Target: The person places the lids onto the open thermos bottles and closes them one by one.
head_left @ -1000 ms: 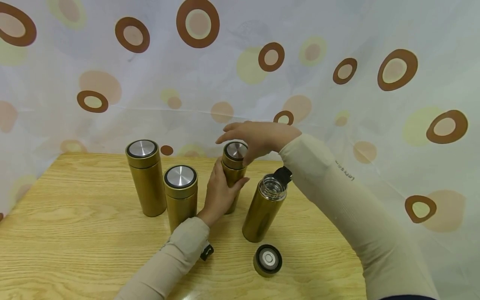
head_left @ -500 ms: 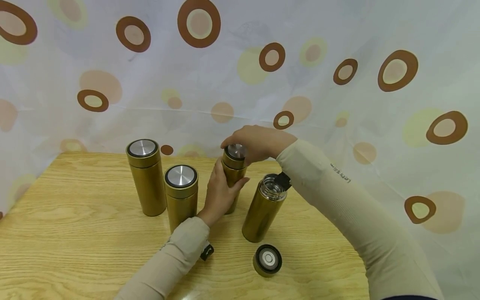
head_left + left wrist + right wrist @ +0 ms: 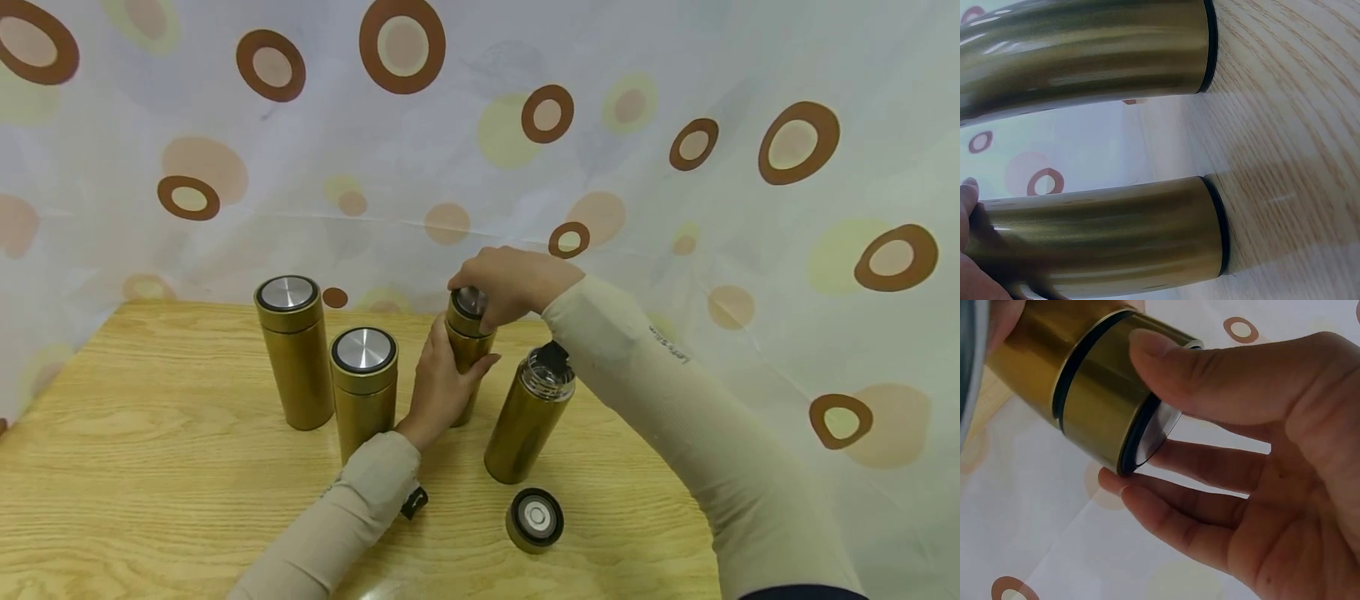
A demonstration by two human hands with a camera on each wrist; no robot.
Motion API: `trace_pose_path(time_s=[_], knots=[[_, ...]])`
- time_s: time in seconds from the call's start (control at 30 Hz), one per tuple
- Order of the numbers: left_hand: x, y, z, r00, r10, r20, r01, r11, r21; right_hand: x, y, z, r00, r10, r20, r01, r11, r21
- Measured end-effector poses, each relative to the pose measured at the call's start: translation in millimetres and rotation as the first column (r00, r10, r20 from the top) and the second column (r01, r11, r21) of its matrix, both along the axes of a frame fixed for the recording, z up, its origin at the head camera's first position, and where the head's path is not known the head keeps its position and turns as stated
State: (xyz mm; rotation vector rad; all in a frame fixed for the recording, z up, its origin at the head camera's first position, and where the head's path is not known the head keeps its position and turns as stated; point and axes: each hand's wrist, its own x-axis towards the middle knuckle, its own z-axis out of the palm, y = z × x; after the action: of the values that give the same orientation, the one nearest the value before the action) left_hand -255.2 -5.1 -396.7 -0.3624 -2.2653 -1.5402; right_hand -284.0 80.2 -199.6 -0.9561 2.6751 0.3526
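Note:
My left hand wraps round the body of a gold thermos standing at the back of the table. From above, my right hand grips its lid, thumb on one side and fingertips at the far edge of the silver top. A dark ring shows between lid and body in the right wrist view. Nearer me on the right stands an uncapped thermos with a bare steel mouth. Its neighbour on the table is a loose lid, lying with its inner side up.
Two capped gold thermoses, one farther back and one nearer, stand left of my left arm. A black strap piece at my right wrist overlaps the uncapped mouth. A patterned curtain hangs behind the wooden table.
My right hand has come down from above the thermos, and its spread fingers have closed on the lid. The left hand keeps its hold; the thermoses stay in place.

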Motion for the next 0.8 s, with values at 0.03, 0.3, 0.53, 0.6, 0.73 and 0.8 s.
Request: trace_pose_path(time_s=[0.03,0.3,0.53,0.6,0.73,0.8], knots=[[-0.3,0.0,0.0,1.000,0.001,0.000,-0.001,1.000,-0.001,0.1,-0.6,0.3,1.000,-0.001,0.001,0.001,1.000,0.000],[-0.5,-0.4,0.9,1.000,-0.003,0.008,0.003,1.000,-0.005,-3.7,-3.1,-1.6,0.999,-0.016,-0.033,0.017,1.000,0.007],[0.3,-0.8,1.5,1.000,-0.004,0.020,0.005,1.000,-0.003,-8.8,-4.0,-4.7,0.995,-0.073,-0.068,0.073,0.997,-0.009],[0.9,-0.8,1.8,0.999,-0.002,0.033,0.002,1.000,-0.005,-9.6,-4.4,-5.4,0.995,-0.073,-0.067,0.073,0.997,-0.009],[1.4,-1.2,2.1,0.999,0.002,0.044,-0.002,1.000,-0.009,-10.2,-5.6,-5.9,0.994,-0.080,-0.071,0.080,0.997,0.001],[1.6,-1.6,2.3,0.999,0.001,0.042,-0.001,1.000,-0.012,-10.0,-6.1,-6.0,0.994,-0.086,-0.073,0.087,0.996,0.009]])
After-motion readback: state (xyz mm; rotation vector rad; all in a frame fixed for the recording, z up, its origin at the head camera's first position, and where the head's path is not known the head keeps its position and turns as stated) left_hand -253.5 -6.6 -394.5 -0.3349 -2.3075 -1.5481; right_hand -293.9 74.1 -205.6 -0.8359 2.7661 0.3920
